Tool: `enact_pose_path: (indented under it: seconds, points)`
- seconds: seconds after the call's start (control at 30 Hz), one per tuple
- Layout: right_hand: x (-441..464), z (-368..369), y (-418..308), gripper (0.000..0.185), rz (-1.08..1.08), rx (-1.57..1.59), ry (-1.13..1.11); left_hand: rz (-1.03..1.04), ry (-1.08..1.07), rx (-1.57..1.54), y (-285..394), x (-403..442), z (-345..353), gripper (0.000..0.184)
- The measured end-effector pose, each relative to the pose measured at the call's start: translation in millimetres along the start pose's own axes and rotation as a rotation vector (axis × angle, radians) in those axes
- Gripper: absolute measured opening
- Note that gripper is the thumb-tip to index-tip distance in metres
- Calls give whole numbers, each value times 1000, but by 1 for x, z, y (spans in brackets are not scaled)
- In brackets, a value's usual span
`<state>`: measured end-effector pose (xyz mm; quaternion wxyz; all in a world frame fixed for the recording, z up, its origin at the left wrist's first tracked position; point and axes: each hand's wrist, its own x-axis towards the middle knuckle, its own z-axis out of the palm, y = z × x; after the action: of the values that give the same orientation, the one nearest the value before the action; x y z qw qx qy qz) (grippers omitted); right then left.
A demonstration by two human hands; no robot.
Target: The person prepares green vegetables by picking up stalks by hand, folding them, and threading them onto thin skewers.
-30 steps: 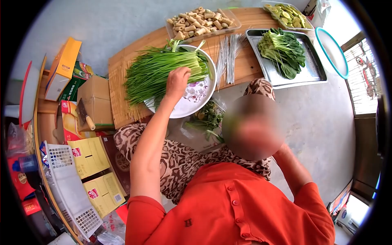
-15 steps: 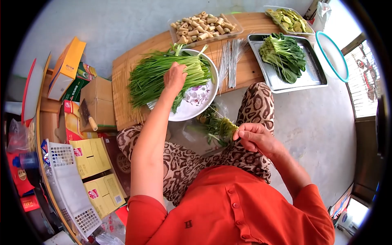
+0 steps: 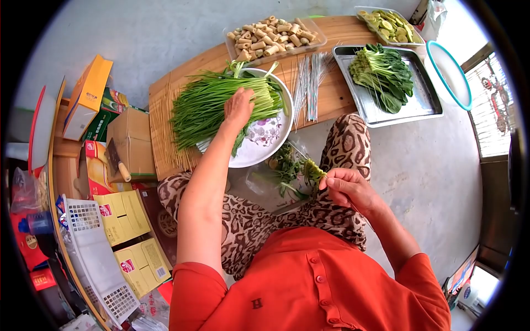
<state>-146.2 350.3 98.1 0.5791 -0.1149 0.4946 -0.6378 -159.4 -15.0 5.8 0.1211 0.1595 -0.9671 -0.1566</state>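
Note:
My left hand (image 3: 239, 106) rests on a thick heap of garlic chives (image 3: 204, 107), fingers curled into the pale stem ends. The chives lie across a white plate with a purple flower pattern (image 3: 264, 135) and spill over its left side. Above my lap, my right hand (image 3: 349, 188) pinches a thin metal skewer, with leafy greens (image 3: 313, 171) bunched on it just past the fingertips. More green leaves (image 3: 288, 171) are seen below, beside the plate; a clear plastic bag partly surrounds them.
Bare metal skewers (image 3: 313, 88) lie on the wooden table (image 3: 345, 94), right of the plate. A steel tray (image 3: 428, 105) carries skewered greens (image 3: 383, 77). Behind are a tub of tan rolled pieces (image 3: 270, 38) and one of green slices (image 3: 389, 26). Boxes and a cleaver (image 3: 118, 160) are at left.
The right hand has shifted slightly to the right, and the greens beside it look more tightly bunched. My left hand stays on the chives, with only a small shift.

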Motion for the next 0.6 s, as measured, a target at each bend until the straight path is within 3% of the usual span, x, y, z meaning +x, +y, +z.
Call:
enact_pose_path:
  seconds: [0.3, 0.6]
  points:
    - [1, 4, 0, 20, 3, -40, 23, -142, 79, -201, -9, 11, -33, 26]
    - [5, 16, -7, 21, -43, -82, -7, -139, 345, -526, -11, 15, -142, 18]
